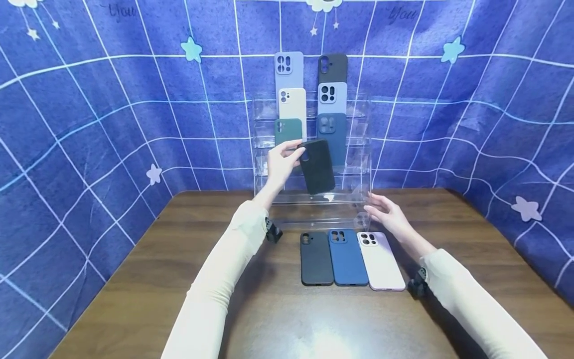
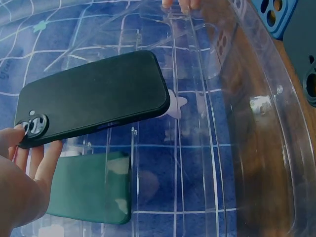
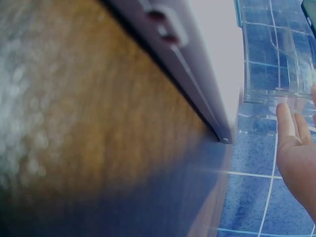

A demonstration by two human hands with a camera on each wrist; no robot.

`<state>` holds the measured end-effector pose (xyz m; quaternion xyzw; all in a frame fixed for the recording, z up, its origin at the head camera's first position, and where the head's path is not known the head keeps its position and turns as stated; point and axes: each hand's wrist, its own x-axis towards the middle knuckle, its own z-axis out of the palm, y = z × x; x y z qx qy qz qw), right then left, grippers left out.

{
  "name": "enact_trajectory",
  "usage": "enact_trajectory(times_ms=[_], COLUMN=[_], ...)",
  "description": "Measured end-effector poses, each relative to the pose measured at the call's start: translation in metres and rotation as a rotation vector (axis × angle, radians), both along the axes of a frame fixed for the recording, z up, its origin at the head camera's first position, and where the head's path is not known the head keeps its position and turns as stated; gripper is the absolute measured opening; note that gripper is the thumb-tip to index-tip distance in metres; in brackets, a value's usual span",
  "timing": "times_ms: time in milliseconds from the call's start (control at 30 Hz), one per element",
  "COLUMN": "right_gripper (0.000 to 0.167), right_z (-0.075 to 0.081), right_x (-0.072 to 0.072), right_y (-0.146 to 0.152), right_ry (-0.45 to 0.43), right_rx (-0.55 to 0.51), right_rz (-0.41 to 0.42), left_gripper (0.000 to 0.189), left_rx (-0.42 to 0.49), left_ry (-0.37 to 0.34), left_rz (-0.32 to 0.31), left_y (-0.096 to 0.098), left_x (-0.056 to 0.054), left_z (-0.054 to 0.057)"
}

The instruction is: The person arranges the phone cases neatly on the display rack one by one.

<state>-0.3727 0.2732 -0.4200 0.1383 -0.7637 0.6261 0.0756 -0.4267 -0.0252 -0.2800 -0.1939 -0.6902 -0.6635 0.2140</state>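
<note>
My left hand (image 1: 282, 162) pinches a black phone case (image 1: 317, 167) by its camera end, with the thumb at the camera cutout. The case hangs tilted in front of the lower tiers of a clear tiered display rack (image 1: 309, 199). Just behind that hand, a green phone case (image 1: 288, 130) stands in the rack. In the left wrist view the black case (image 2: 94, 96) shows its back, above the green case (image 2: 94, 187). My right hand (image 1: 386, 213) is at the rack's lower right side, its fairly straight fingertips touching the clear edge; the thumb (image 3: 285, 118) shows in the right wrist view.
Two columns of cases stand in the rack, including a cream one (image 1: 291, 102) and a blue one (image 1: 332, 139). Before it on the wooden table (image 1: 179, 299) lie a dark case (image 1: 316, 262), a blue case (image 1: 349, 259) and a pale pink case (image 1: 382, 264). A blue patterned cloth (image 1: 179, 124) hangs behind.
</note>
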Motion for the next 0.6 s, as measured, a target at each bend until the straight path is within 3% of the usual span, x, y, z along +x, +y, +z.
enact_trajectory(times_ms=[300,600], right_gripper=[0.059,0.059], right_z=[-0.001,-0.002], right_x=[0.002,-0.001], right_y=[0.0,-0.001], right_ry=[0.001,0.013], right_rx=[0.0,-0.006], right_rz=[0.016,0.01], left_gripper=[0.023,0.023], left_rx=[-0.136,-0.141], left_ry=[0.123,0.104], left_rz=[0.105,0.118], left_y=[0.012,0.021], left_x=[-0.008,-0.017], left_z=[-0.009,-0.015])
